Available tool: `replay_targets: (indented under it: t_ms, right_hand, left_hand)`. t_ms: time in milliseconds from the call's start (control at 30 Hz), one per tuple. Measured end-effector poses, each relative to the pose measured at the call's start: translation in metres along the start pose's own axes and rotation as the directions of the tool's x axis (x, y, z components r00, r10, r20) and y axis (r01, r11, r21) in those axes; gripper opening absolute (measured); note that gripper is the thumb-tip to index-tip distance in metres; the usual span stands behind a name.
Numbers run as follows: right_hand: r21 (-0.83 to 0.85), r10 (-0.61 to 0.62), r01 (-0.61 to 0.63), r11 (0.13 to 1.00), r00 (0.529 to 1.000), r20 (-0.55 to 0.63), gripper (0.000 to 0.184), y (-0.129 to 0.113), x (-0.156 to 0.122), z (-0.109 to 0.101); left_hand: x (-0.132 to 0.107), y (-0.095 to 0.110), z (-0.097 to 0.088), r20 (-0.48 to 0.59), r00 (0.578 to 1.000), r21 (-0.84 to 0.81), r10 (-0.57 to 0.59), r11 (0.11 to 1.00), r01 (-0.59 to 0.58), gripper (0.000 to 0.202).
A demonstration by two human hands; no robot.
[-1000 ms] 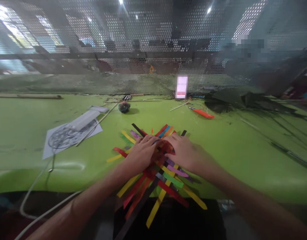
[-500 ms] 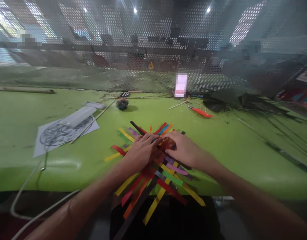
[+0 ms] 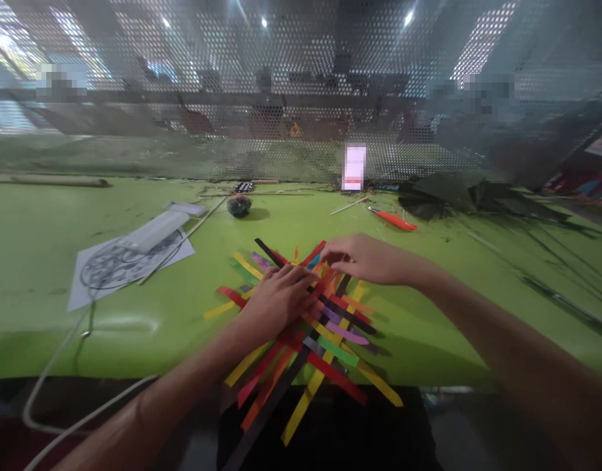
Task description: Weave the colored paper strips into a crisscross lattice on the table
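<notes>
On the green table lies a loose weave of coloured strips (image 3: pixel 342 333), red, yellow, orange, black, green and purple, crossing in a lattice; the near ends hang past the table's edge. My left hand (image 3: pixel 281 294) rests flat over the middle of the weave, fingers stretched forward, hiding the strips beneath. At the far right edge of the weave my right hand (image 3: pixel 364 258) is raised slightly, thumb and fingers pinched together at the strip ends beside a blue strip (image 3: pixel 314 260). Exactly which strip is between those fingertips is partly hidden.
A red-handled tool (image 3: pixel 396 220) and a dark round ball (image 3: pixel 239 205) lie beyond the weave. To the left, a white block (image 3: pixel 156 230) with a cord sits on a patterned sheet (image 3: pixel 80 291). Dark leaves (image 3: pixel 442 196) lie at right, before a perforated screen (image 3: pixel 301 154).
My right hand has moved outward and up toward the far right of the weave, uncovering black, orange and yellow strips on that side. My left hand stays nearly in place.
</notes>
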State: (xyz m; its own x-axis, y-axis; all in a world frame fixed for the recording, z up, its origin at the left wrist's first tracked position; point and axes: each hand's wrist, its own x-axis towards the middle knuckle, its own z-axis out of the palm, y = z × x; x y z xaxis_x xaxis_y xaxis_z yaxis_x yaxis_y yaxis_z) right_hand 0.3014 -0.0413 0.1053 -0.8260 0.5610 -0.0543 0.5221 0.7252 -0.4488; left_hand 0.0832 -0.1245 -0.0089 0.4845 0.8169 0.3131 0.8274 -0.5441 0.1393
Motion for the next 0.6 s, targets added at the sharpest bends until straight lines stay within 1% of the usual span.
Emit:
replay_targets:
  t_ms: [67,133,200,267,367,433,533,600]
  right_hand:
    - [-0.052,-0.001,0.0,0.999,1.0,-0.023,0.029,0.005,0.007,0.0]
    - [-0.085,-0.002,-0.001,0.996,0.999,-0.033,0.028,0.009,0.014,0.009]
    - [-0.104,-0.018,0.01,0.995,0.997,-0.069,0.028,0.012,0.021,0.024]
    - [-0.114,-0.043,0.028,0.993,0.991,-0.129,0.028,0.015,0.026,0.042]
    - [-0.102,-0.073,0.053,0.993,0.975,-0.209,0.025,0.021,0.029,0.065]
    - [-0.078,-0.096,0.079,0.994,0.966,-0.24,0.024,0.025,0.03,0.078]
    - [-0.064,-0.139,0.126,0.99,0.956,-0.259,0.024,0.029,0.029,0.092]
    - [-0.081,-0.158,0.142,0.987,0.952,-0.261,0.025,0.03,0.028,0.098]
  left_hand:
    - [0.0,0.001,0.0,-0.002,1.0,0.012,-0.002,1.0,0.002,0.034]
    - [0.001,0.001,0.001,-0.003,1.0,0.041,-0.018,0.999,0.018,0.033]
    - [0.002,0.002,0.002,0.01,0.999,0.083,-0.03,0.996,0.029,0.032]
    - [0.002,0.003,0.0,0.032,0.999,0.128,-0.03,0.991,0.025,0.032]
    - [0.002,0.007,-0.004,0.042,0.999,0.168,-0.005,0.986,-0.002,0.022]
    - [0.0,0.009,-0.007,0.0,1.0,0.176,0.029,0.984,-0.028,0.02]
    - [-0.004,0.014,-0.012,-0.117,0.99,0.16,0.074,0.986,-0.055,0.024]
    - [-0.009,0.016,-0.016,-0.181,0.981,0.124,0.067,0.991,-0.045,0.024]
